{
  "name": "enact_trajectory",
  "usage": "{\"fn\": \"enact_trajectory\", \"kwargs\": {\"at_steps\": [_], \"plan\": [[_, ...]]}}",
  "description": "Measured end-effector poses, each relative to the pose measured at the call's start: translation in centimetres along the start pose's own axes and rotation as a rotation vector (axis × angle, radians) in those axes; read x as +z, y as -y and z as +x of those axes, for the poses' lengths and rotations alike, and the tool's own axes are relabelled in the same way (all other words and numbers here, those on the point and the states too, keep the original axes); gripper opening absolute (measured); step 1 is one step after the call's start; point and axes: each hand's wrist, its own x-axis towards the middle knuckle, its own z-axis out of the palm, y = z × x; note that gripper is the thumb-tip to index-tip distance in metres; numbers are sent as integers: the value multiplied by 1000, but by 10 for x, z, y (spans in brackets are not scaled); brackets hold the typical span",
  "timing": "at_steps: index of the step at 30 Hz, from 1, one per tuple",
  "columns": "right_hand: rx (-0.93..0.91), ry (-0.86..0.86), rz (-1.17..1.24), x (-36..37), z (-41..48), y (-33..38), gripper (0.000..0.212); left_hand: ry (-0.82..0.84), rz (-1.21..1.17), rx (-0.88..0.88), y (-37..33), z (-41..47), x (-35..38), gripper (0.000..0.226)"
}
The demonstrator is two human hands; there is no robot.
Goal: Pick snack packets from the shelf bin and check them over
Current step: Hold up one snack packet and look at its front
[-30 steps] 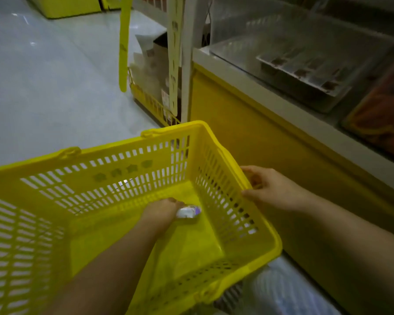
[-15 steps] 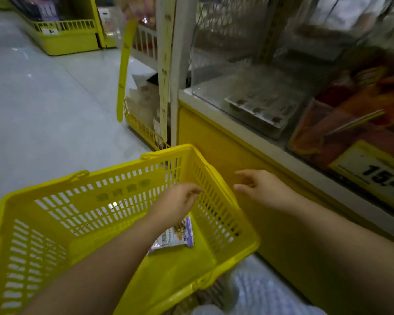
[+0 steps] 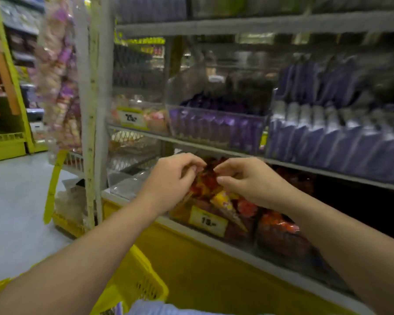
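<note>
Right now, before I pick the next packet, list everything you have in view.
snack packet: one, red and yellow, top of the lowest bin, between both hands
bin packets: several, red-orange, lowest bin
price tag: one, yellow, on that bin's front
purple packets: a row too blurred to count, dark purple, middle shelf
lilac packets: a row, pale purple, middle shelf on the right
second price tag: one, yellow, middle shelf on the left
hanging strips: blurred, pink and purple, left of the white post
basket: one, yellow, bottom left under the arms
left hand: pinches the packet's top
right hand: pinches the packet's top
</note>
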Motion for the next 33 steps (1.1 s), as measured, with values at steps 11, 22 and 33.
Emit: {"fn": "enact_trajectory", "kwargs": {"at_steps": [11,22,33], "plan": [[123,-342,-350,-200,-79,-51,14,-29,-68,375,-163,108,80,18],[262,-227,-768,-297,-34,-109,21,69,360,634,-197,217,143,25],[334,272,-831,-310,41,-139,32,195,670,716,-183,280,185,43]]}}
